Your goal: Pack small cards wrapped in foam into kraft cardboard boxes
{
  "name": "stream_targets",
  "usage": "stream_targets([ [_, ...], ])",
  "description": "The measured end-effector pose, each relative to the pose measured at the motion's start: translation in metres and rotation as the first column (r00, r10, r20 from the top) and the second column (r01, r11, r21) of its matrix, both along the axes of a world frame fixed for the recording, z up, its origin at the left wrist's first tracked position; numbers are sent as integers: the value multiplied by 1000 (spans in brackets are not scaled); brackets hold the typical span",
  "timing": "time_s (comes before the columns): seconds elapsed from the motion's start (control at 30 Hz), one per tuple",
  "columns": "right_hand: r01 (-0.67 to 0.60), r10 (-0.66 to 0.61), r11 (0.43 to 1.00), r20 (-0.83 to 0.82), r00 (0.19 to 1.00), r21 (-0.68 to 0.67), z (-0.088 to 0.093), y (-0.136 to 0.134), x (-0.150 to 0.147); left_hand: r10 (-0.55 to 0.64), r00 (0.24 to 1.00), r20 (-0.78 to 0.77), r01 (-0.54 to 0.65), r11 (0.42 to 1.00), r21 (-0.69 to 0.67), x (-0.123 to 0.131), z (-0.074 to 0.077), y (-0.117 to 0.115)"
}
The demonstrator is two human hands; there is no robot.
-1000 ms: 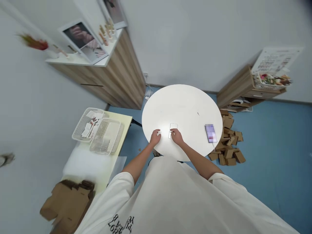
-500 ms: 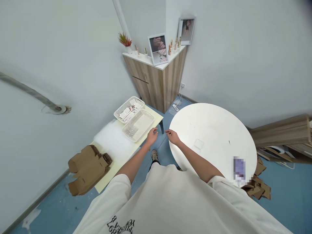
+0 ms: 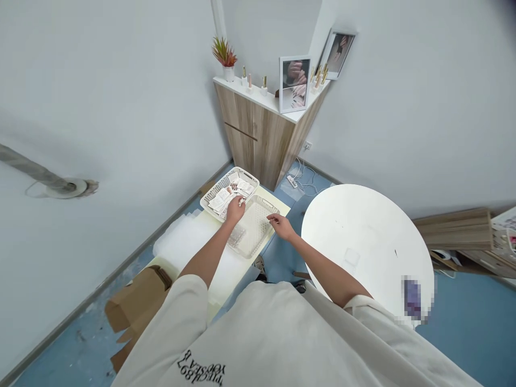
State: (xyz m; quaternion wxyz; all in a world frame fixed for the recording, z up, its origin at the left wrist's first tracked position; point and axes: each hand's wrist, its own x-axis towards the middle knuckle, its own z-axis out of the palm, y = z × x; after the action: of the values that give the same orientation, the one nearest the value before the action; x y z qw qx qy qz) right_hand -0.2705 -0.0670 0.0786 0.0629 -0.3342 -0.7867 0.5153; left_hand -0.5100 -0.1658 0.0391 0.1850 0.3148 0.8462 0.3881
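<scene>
My left hand hovers at the near edge of a white basket that holds a heap of small printed papers. Its fingers are loosely bent and apart, and I see nothing held in them. My right hand is by the right side of a second, pale see-through basket, fingers pointing left and slightly bent, with nothing visible in them. Whether it touches the rim I cannot tell. A few small clear packets lie at the left end of this second basket.
Both baskets stand on a pale yellow low table, beside white foam sheets and folded brown cardboard boxes. At right is a round white table bearing a clear square piece. A wooden corner cabinet stands behind.
My view has turned left and I am closer to the baskets. My left hand has moved from beside the baskets to over them; my right hand has left the round table's edge.
</scene>
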Motion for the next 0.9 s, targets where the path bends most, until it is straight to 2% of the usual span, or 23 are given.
stream_targets([
  [0.1,24,-24,1000,16,1000,7,-2,6,-21,-30,996,-85,18,989,-144,-44,-13,11],
  [0.23,19,-19,1000,37,999,8,-4,11,-45,-147,978,-150,100,954,-281,-84,-26,25],
  [0.4,-7,7,1000,57,998,0,-8,10,-66,-294,943,-154,206,883,-421,-111,-39,40],
  [0.53,-28,29,999,64,998,-14,-11,11,-72,-326,928,-180,223,874,-432,-120,-45,46],
  [0.67,-36,38,999,70,997,-34,-10,13,-73,-319,931,-175,212,867,-451,-120,-41,45],
  [0.77,-49,53,997,61,997,-54,-8,13,-73,-301,938,-173,182,851,-492,-115,-30,44],
  [0.83,-47,50,997,52,997,-54,-7,13,-72,-253,952,-171,150,876,-459,-109,-19,44],
  [0.9,-33,35,998,39,999,-55,-6,12,-69,-186,970,-159,119,925,-361,-100,-6,45],
])
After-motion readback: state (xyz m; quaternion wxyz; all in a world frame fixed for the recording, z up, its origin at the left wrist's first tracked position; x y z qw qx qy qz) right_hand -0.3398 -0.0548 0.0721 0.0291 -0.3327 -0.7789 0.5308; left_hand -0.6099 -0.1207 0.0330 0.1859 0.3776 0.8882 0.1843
